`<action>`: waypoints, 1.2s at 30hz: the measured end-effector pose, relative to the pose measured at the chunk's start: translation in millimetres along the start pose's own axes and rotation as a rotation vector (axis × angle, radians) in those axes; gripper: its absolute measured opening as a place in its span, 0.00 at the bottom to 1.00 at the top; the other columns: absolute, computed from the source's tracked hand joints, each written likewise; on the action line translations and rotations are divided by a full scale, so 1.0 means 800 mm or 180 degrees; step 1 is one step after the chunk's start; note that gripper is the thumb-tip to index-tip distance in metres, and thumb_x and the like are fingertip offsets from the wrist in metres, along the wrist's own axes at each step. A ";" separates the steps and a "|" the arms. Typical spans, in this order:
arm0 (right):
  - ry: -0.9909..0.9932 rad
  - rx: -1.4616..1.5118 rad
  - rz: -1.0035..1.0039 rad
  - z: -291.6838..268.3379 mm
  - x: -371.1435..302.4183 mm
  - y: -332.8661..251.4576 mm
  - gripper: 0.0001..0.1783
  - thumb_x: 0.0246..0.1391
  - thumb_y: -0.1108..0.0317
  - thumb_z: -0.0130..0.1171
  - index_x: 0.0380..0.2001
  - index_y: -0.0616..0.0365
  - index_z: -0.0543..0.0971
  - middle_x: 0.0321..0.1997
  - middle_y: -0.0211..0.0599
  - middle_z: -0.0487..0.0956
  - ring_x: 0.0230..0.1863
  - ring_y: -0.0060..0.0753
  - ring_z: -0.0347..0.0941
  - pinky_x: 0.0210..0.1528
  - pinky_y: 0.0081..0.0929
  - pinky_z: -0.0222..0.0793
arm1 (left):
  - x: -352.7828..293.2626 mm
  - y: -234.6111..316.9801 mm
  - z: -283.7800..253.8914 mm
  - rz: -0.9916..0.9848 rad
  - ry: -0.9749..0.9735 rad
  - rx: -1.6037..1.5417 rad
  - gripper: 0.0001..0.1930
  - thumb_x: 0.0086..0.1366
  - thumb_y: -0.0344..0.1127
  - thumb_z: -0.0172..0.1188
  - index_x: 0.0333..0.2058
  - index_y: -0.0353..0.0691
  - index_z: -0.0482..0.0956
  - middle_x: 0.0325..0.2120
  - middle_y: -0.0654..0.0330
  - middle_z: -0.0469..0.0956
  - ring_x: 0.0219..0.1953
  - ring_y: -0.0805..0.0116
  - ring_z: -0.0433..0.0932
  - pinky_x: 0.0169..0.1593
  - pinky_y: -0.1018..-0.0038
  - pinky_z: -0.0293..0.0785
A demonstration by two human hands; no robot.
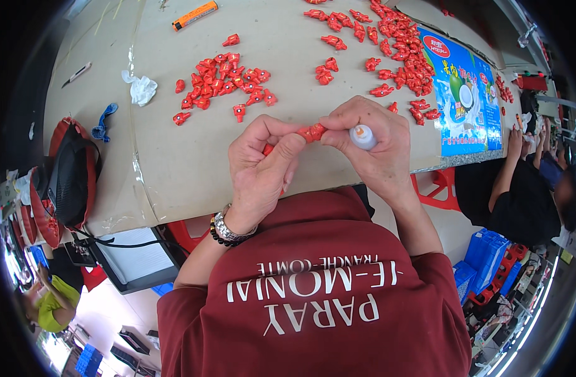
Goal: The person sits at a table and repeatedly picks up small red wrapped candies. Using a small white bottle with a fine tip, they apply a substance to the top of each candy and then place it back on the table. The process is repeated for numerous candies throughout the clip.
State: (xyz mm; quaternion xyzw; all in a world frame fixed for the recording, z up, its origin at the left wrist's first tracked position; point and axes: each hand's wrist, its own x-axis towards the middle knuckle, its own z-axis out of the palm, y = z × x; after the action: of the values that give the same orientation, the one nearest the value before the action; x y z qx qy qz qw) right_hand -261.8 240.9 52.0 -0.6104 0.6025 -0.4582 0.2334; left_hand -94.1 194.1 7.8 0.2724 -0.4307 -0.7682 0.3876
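Observation:
A small red plastic figure-like piece [313,132] is pinched between the fingertips of both hands above the near part of the table. My left hand [263,160] is closed on its left end, and more red shows between those fingers. My right hand [379,147] pinches the right end while also holding a small white squeeze bottle [363,136] in its curled fingers, nozzle up. Ahead and to the left lies a loose pile of similar red pieces [216,81]. A larger heap of them [404,47] spreads across the far right.
An orange tube-shaped item [195,16], a craft knife [76,74], crumpled white tissue [142,88] and a blue scrap [104,122] lie on the left of the table. A black-and-red bag [73,169] sits at the left edge. A blue printed sheet [462,94] covers the right. Other people work at both sides.

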 end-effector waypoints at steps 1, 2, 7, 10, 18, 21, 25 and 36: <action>0.0039 -0.0053 -0.0128 0.002 -0.002 0.002 0.10 0.39 0.80 0.67 0.29 0.62 0.80 0.26 0.36 0.78 0.29 0.28 0.74 0.30 0.23 0.68 | 0.000 0.000 0.000 0.0028 0.0005 0.0048 0.06 0.65 0.31 0.56 0.34 0.33 0.72 0.25 0.61 0.77 0.13 0.84 0.61 0.14 0.86 0.54; 0.0077 -0.0106 -0.0256 0.003 -0.004 0.004 0.10 0.39 0.79 0.68 0.29 0.62 0.80 0.26 0.37 0.78 0.28 0.28 0.74 0.30 0.23 0.68 | 0.000 0.000 0.000 0.0023 0.0008 0.0059 0.06 0.65 0.30 0.56 0.34 0.33 0.72 0.24 0.61 0.77 0.13 0.83 0.61 0.14 0.86 0.54; 0.0244 -0.0563 -0.0751 0.008 -0.008 0.006 0.12 0.38 0.79 0.69 0.30 0.61 0.79 0.26 0.38 0.77 0.27 0.32 0.74 0.26 0.24 0.68 | -0.001 0.001 0.004 0.0031 0.0113 0.0163 0.04 0.65 0.28 0.56 0.33 0.32 0.73 0.15 0.67 0.70 0.12 0.87 0.61 0.14 0.86 0.53; 0.0322 -0.0672 -0.0925 0.008 -0.008 0.007 0.13 0.37 0.79 0.69 0.30 0.61 0.78 0.26 0.39 0.77 0.26 0.33 0.74 0.26 0.24 0.68 | -0.001 -0.001 0.004 0.0223 0.0114 0.0340 0.04 0.64 0.28 0.56 0.32 0.32 0.73 0.15 0.67 0.71 0.12 0.87 0.61 0.14 0.86 0.53; 0.0473 -0.0464 -0.0942 0.010 -0.009 0.007 0.15 0.30 0.84 0.65 0.27 0.62 0.78 0.22 0.37 0.74 0.25 0.35 0.71 0.22 0.27 0.67 | -0.001 0.001 0.004 0.0034 0.0046 0.0110 0.04 0.63 0.27 0.58 0.33 0.32 0.74 0.15 0.68 0.72 0.13 0.88 0.61 0.15 0.86 0.53; 0.0506 -0.0485 -0.0994 0.011 -0.011 0.004 0.16 0.30 0.85 0.65 0.28 0.62 0.78 0.22 0.37 0.74 0.25 0.35 0.72 0.22 0.26 0.67 | -0.002 0.000 0.004 0.0527 0.0111 0.0794 0.04 0.62 0.27 0.60 0.32 0.32 0.75 0.17 0.68 0.74 0.16 0.90 0.60 0.17 0.87 0.54; 0.0406 -0.0232 -0.0988 0.009 -0.013 0.008 0.16 0.29 0.86 0.65 0.28 0.62 0.78 0.23 0.36 0.75 0.25 0.33 0.73 0.22 0.26 0.68 | -0.003 0.003 0.004 0.0486 0.0146 0.1021 0.03 0.60 0.26 0.62 0.30 0.33 0.77 0.19 0.69 0.77 0.18 0.91 0.60 0.21 0.88 0.56; 0.0218 0.0333 -0.0823 0.015 -0.022 0.034 0.16 0.30 0.85 0.68 0.28 0.61 0.78 0.20 0.36 0.73 0.21 0.32 0.68 0.19 0.25 0.63 | -0.003 -0.005 -0.002 0.0234 -0.0100 0.1072 0.02 0.60 0.25 0.60 0.29 0.34 0.76 0.21 0.67 0.78 0.19 0.89 0.61 0.21 0.86 0.57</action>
State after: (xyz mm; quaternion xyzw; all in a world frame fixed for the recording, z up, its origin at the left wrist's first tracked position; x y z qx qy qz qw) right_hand -263.1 250.2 19.0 -0.6540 0.5017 -0.5358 0.1833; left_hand -92.9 196.8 3.6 0.3055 -0.5689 -0.6746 0.3576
